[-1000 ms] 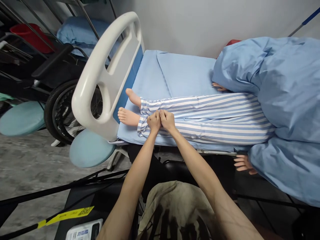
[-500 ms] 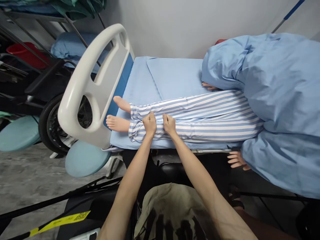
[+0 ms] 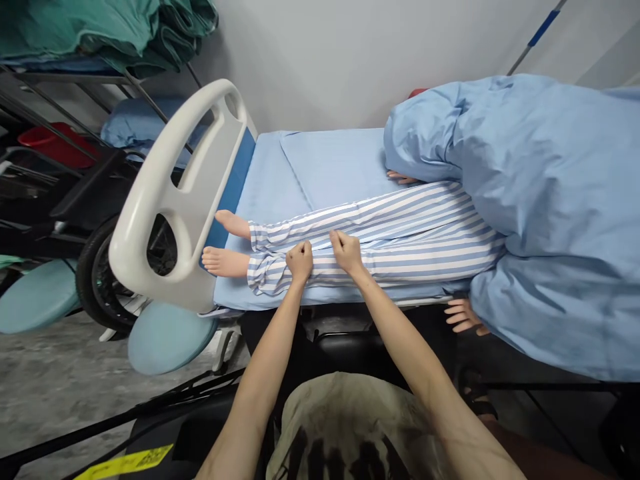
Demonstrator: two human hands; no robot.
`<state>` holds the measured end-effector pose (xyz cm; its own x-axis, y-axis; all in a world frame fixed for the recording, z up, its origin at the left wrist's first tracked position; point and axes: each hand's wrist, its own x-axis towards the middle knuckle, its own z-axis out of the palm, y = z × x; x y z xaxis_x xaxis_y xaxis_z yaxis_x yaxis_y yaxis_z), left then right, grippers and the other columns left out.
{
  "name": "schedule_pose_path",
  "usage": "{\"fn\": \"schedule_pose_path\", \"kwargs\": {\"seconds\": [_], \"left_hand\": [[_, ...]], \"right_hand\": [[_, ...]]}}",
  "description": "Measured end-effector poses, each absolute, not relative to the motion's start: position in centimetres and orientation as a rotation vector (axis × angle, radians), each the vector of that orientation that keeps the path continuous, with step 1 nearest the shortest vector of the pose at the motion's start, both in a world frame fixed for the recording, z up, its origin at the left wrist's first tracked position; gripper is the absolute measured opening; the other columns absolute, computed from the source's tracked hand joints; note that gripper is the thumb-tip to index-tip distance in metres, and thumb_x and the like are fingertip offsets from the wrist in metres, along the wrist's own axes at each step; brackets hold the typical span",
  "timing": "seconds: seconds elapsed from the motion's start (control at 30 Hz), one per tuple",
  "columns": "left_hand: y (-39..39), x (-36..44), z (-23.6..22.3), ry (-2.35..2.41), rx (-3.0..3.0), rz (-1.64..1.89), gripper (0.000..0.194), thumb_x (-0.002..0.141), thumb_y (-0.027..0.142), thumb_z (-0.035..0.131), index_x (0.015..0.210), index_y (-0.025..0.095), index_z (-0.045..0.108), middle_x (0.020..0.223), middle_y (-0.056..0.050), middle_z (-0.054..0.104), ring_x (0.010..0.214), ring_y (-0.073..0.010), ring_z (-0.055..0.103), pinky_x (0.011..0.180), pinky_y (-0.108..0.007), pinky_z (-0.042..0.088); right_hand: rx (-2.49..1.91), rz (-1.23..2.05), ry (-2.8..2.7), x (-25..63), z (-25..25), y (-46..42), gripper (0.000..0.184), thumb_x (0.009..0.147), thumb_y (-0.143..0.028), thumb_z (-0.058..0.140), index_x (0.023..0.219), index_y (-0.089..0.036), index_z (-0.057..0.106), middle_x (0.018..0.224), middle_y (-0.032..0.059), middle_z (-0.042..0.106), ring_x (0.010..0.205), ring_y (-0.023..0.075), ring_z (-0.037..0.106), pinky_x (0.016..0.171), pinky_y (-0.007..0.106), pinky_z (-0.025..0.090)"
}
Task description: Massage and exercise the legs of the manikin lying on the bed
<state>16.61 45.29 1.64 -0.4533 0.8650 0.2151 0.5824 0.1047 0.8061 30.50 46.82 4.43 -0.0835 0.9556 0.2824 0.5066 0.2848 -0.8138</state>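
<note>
Striped trouser legs [image 3: 380, 257], two, on a manikin [image 3: 225, 261]: left hand [image 3: 300, 261] and right hand [image 3: 346, 252] apart, each clamped on the fabric; two bare feet [image 3: 225, 261] left of left hand.

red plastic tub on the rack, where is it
In the head view, the red plastic tub sits at the far left, left of the blue pillow and the white plastic bed footboard.

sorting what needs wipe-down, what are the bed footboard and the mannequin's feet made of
The white bed footboard looks like moulded plastic: smooth satin surface, rounded seamless edges. The mannequin's feet look like soft vinyl or silicone, with a faint sheen and moulded toes; the look can't settle which.
</note>
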Motion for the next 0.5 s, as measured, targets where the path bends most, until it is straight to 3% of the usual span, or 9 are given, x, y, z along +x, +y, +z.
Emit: {"fn": "schedule_pose_path", "kwargs": {"seconds": [0.23,0.37,0.5], "left_hand": [[45.6,20.7,4.8,1.835,1.32,1.459,0.045,0.084,0.033,0.047,0.051,0.019,0.02,0.05,0.004,0.019,0.051,-0.0088,0.022,0.054,-0.028,0.021],[46.2,25.8,6.1,1.652,1.283,1.52,0.045,0.086,0.037,0.045,0.052,0.019,0.023,0.05,0.003,0.024,0.051,-0.009,0.025,0.052,-0.025,0.025],[46.5,28.8,4.3,1.83,1.348,1.33,0.042,0.089,0.031,0.04,0.049,0.018,0.031,0.048,0.002,0.034,0.052,-0.0096,0.03,0.055,-0.026,0.024]], "right_hand": [[-1.457,0.692,-1.455,34.5,2.0,47.2,0.047,0.095,-0.046,0.032,0.056,-0.021,0.03,0.051,-0.0035,0.034,0.054,0.0114,0.034,0.057,0.026,0.024],[-1.413,0.719,-1.422,34.1,1.9,47.6,0.046,0.095,-0.046,0.033,0.057,-0.02,0.034,0.053,-0.0033,0.039,0.055,0.0114,0.035,0.057,0.026,0.025],[-1.397,0.809,-1.305,34.8,2.4,47.8,0.046,0.093,-0.049,0.033,0.057,-0.021,0.034,0.053,-0.0032,0.04,0.055,0.0115,0.037,0.055,0.025,0.028]]}}
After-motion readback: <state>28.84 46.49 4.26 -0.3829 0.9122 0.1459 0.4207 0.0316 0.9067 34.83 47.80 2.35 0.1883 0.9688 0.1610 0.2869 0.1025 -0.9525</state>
